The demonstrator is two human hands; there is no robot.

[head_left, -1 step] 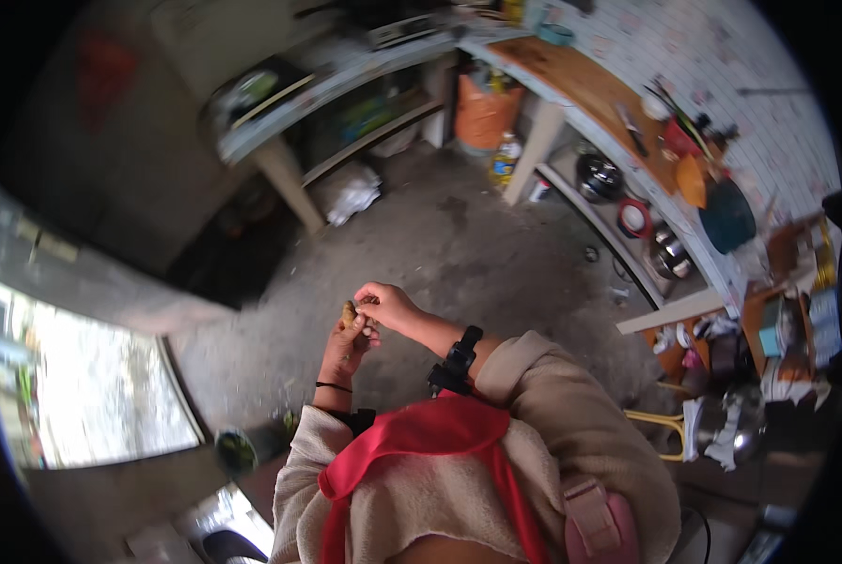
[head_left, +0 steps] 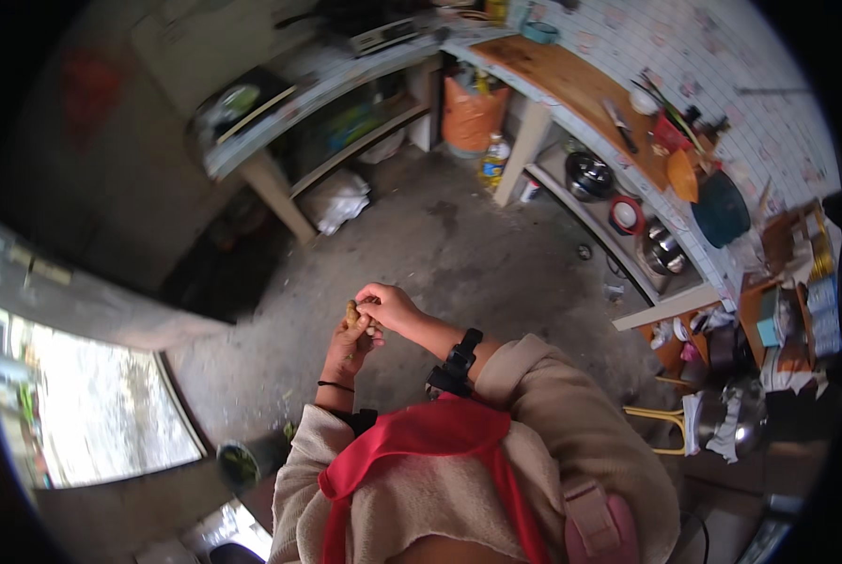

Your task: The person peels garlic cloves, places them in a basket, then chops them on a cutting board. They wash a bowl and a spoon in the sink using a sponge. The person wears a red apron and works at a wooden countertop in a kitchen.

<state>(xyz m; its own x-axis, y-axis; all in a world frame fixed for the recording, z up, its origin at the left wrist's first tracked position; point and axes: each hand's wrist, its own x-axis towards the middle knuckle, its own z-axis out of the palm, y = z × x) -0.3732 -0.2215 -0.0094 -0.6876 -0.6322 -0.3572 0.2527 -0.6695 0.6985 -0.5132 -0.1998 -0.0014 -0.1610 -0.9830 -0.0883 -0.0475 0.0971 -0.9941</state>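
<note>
A knobbly light-brown piece, apparently ginger root (head_left: 353,314), is held low in the centre of the head view. My left hand (head_left: 350,346) is closed around it from below, thumb along its side. My right hand (head_left: 389,306) pinches at its upper right part, with the fingertips partly hidden against the piece. Both forearms come up from the beige sleeves, over a red cloth (head_left: 421,432) at my front.
A concrete floor (head_left: 440,254) lies ahead. Beyond are a worktop (head_left: 280,117), a wooden board (head_left: 534,61) with a knife (head_left: 618,127), and shelved pots (head_left: 590,175). A bright doorway (head_left: 101,395) and bucket (head_left: 257,465) are left; cluttered shelves (head_left: 778,329) are right.
The room has shifted slightly in the view, the counters a little to the left. Both hands keep their grip on the brown piece, nearly in the same place.
</note>
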